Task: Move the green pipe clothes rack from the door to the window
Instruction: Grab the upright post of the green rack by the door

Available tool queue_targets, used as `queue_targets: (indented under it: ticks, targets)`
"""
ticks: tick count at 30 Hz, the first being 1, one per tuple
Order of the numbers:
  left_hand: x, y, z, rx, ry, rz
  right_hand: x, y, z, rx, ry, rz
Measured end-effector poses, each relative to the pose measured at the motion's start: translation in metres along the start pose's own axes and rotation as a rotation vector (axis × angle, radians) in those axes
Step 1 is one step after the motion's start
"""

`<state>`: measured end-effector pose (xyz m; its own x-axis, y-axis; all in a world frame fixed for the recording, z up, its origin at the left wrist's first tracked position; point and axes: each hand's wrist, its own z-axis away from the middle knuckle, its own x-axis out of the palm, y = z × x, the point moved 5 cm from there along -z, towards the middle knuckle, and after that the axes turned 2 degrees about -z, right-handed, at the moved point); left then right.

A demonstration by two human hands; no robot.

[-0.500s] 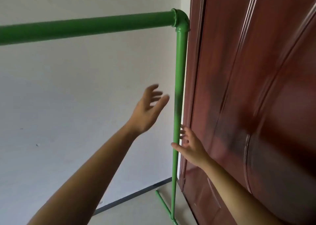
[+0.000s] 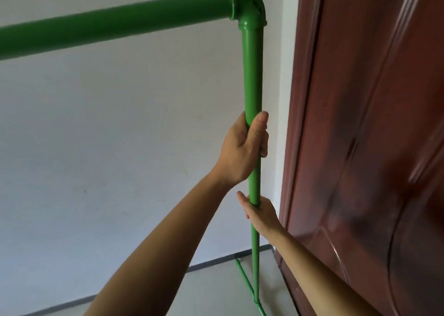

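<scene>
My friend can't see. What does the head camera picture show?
Two bare hands grip the upright post of a green pipe clothes rack: left hand above, right hand below. A reddish-brown door stands just to its right.

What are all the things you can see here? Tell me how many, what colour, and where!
Green pipe clothes rack: one, green, standing beside the door, top bar running left, foot on the floor.
Reddish-brown panelled door: one, dark red-brown, right side.
Plain wall: one, whitish, behind the rack.
Floor: one, pale grey, with a dark strip along the wall's base.
Left hand: one, wrapped around the upright pipe, higher.
Right hand: one, gripping the same pipe, lower.
</scene>
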<state>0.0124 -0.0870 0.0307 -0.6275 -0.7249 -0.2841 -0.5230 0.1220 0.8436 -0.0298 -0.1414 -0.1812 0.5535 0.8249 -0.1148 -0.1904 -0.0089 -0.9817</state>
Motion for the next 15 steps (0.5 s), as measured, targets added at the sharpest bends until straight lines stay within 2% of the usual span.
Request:
queue_targets:
  ticks: [6,15]
  targets:
    - [-0.059,0.001,0.011,-0.015,0.175,0.010,0.057,-0.019,-0.003,-0.056,-0.164,0.004]
    - [-0.168,0.006,0.075,-0.026,0.500,-0.099,0.179,-0.035,0.025,-0.139,-0.454,0.033]
